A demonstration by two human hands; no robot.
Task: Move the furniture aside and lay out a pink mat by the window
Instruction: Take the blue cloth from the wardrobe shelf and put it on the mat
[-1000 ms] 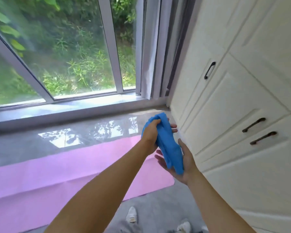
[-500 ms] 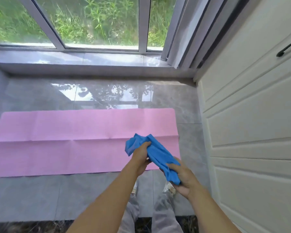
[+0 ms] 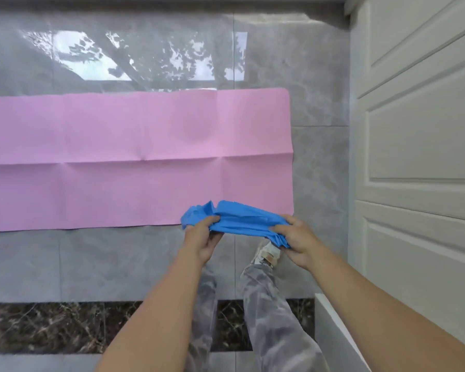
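The pink mat (image 3: 134,159) lies flat and unfolded on the grey tiled floor, creased along its fold lines, running off the left edge of view. Over its near right corner I hold a crumpled blue cloth (image 3: 236,220) stretched between both hands. My left hand (image 3: 203,238) grips the cloth's left end. My right hand (image 3: 297,241) grips its right end. The window is out of view; only its bright reflection shows on the tiles beyond the mat.
White panelled cabinets (image 3: 419,146) line the right side, close to the mat's right edge. A dark marble floor strip (image 3: 51,326) crosses near my feet. My legs and a light shoe (image 3: 269,255) stand just before the mat.
My view has tilted down from the window to the floor. My hands have drawn apart, stretching the blue cloth out sideways between them.
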